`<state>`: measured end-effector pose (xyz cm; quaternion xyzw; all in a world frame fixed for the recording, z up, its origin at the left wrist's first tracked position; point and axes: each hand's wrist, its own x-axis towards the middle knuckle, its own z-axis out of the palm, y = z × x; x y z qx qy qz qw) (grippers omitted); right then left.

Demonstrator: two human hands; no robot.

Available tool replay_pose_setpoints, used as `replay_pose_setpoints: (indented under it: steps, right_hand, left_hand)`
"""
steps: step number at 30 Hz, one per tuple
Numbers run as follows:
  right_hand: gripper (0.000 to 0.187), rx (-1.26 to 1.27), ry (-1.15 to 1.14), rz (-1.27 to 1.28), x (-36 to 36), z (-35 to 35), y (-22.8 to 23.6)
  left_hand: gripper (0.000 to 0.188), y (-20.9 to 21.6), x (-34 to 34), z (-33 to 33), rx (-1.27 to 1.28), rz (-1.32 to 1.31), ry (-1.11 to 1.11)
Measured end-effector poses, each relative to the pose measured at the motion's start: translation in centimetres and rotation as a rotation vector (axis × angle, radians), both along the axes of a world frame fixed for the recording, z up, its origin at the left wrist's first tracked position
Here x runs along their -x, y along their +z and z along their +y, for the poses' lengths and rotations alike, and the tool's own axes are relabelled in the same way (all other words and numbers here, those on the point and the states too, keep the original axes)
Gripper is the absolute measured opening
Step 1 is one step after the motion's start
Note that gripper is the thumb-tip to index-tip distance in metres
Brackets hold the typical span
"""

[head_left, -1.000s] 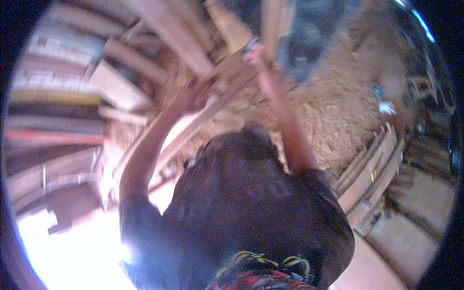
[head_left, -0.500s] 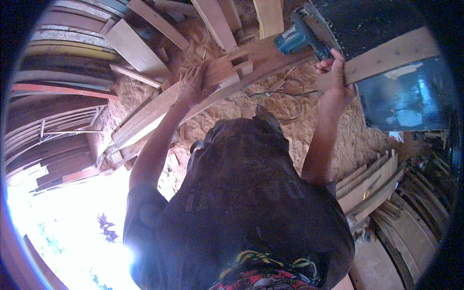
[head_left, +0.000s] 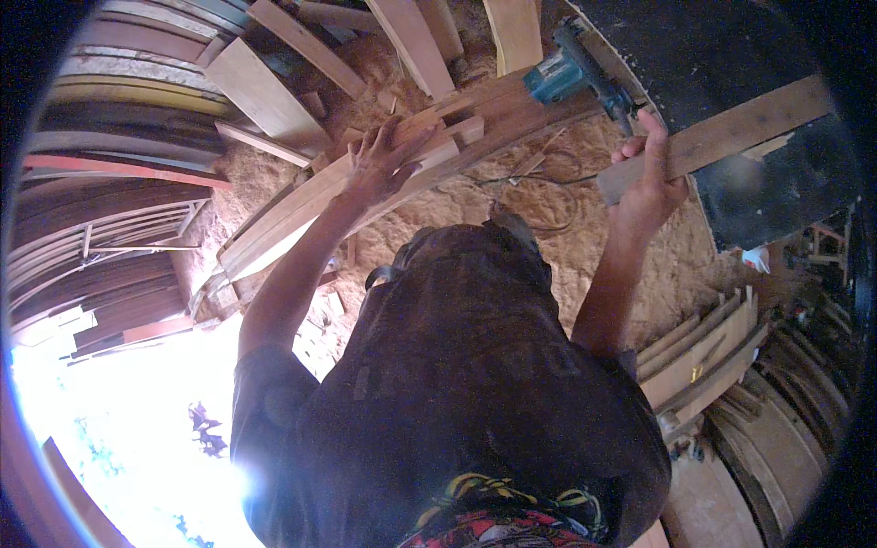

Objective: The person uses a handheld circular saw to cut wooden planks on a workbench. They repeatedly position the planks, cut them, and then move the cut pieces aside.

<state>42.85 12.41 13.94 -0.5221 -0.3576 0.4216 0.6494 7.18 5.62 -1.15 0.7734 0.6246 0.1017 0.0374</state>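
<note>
The right hand [head_left: 653, 187] grips a wooden strip [head_left: 749, 126], one end jutting just left of that grip! Up and left of it, a teal power tool [head_left: 557, 77]; up and right, a dark panel [head_left: 713, 55]. Well left, the left hand [head_left: 373, 172] lies spread on a long beam [head_left: 306, 203].

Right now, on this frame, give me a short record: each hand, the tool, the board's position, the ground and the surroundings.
Left hand: fingers spread, resting on long timber pieces
Right hand: grip closed on a flat wooden board near one end
Tool: teal power tool beside the edge of a dark surface
Board position: over the dark surface, contact unclear
Ground: brown wood shavings or sawdust
Surroundings: stacked planks at left
</note>
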Motion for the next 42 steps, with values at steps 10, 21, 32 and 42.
replay_pose_setpoints:
  steps: [10, 21, 32, 42]
  right_hand:
    - [0.040, -0.065, 0.031, -0.039, 1.3, -1.0, 2.7]
    - [0.054, 0.136, -0.067, 0.042, -0.2, -2.3, 0.3]
    - [0.051, 0.277, 0.385, -0.017, 5.4, -4.0, 0.2]
    - [0.054, 0.527, 1.185, -0.082, 14.5, -8.4, -9.2]
  left_hand:
    - [0.073, -0.2, 0.7, 0.3, 0.005, -0.071, -0.015]
    - [0.104, 0.1, 6.9, -5.2, 0.083, -0.225, 0.173]
    - [0.092, -0.6, 8.8, -6.6, 0.006, -0.191, 0.146]
    - [0.064, 1.3, 21.7, -13.9, 0.223, -1.172, 0.768]
